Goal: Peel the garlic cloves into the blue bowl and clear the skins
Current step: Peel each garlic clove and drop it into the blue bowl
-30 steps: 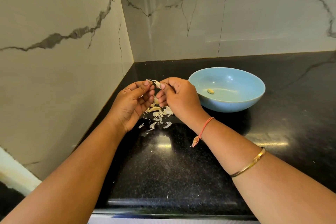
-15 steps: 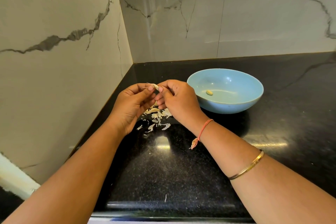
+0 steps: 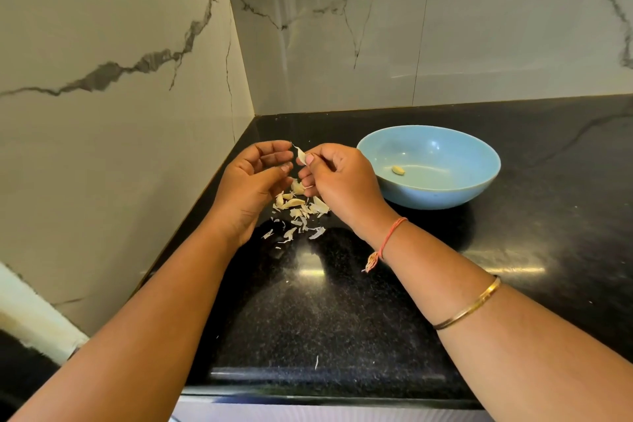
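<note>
My right hand (image 3: 337, 181) pinches a small garlic clove (image 3: 301, 155) between thumb and fingertips, above the counter. My left hand (image 3: 251, 185) is just left of it, fingers loosely curled, a small gap away from the clove and holding nothing I can see. Below both hands lies a pile of pale garlic skins and cloves (image 3: 298, 208) on the black counter. The blue bowl (image 3: 440, 196) stands to the right of my right hand, with one peeled clove (image 3: 398, 170) inside it.
The black stone counter (image 3: 325, 301) runs into a corner of marble walls at the left (image 3: 113, 113) and back (image 3: 428, 27). One stray skin sliver (image 3: 316, 362) lies near the counter's front edge.
Both hands pinched the clove together before. Now my left hand has come off it and drawn slightly left, while my right hand keeps the clove.
</note>
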Demonstrator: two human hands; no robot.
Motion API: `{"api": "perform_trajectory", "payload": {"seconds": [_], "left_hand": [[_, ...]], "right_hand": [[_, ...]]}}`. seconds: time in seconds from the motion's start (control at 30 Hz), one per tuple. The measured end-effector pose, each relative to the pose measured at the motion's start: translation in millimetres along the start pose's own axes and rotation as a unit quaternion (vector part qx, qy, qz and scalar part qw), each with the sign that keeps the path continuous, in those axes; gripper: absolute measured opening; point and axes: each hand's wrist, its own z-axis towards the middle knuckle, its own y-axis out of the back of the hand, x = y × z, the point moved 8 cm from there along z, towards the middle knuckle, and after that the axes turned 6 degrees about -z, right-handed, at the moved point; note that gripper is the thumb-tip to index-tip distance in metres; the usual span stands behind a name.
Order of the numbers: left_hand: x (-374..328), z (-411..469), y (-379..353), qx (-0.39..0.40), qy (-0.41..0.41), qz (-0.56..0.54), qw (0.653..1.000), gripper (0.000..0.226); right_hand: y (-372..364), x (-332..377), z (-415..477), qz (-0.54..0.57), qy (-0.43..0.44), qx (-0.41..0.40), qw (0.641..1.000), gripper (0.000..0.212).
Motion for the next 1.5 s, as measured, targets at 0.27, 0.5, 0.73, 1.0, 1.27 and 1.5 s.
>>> {"api": "perform_trajectory", "payload": {"seconds": [0.27,0.5,0.73,1.0,1.27,1.5], "left_hand": [[2.7,-3.3,-8.8,0.041,0.025,-0.066,0.997,0.016],[3.8,0.3,1.2,-0.011,0.044,-0.127,0.991,0.008],[5.6,-1.9,-3.2,-0.002,0.07,-0.17,0.983,0.009],[5.4,-3.9,-8.8,0.018,0.058,-0.135,0.989,0.008],[-0.1,-3.1,-6.1,0.014,-0.023,-0.033,0.999,0.011],[0.3,-2.3,-0.1,-0.012,-0.018,-0.068,0.997,0.017]], "right_hand": [[-5.4,-1.9,-2.8,0.069,-0.043,0.04,0.996,0.016],[-1.1,-0.6,-0.7,0.119,-0.044,0.012,0.992,0.019],[6.4,24.7,-4.7,-0.105,0.144,-0.059,0.982,0.014],[8.2,35.5,-8.5,-0.222,0.208,-0.091,0.948,0.007],[3.1,43.6,-15.7,-0.311,0.231,-0.101,0.916,0.008],[6.2,34.2,-9.2,-0.258,0.18,-0.077,0.946,0.01]]}}
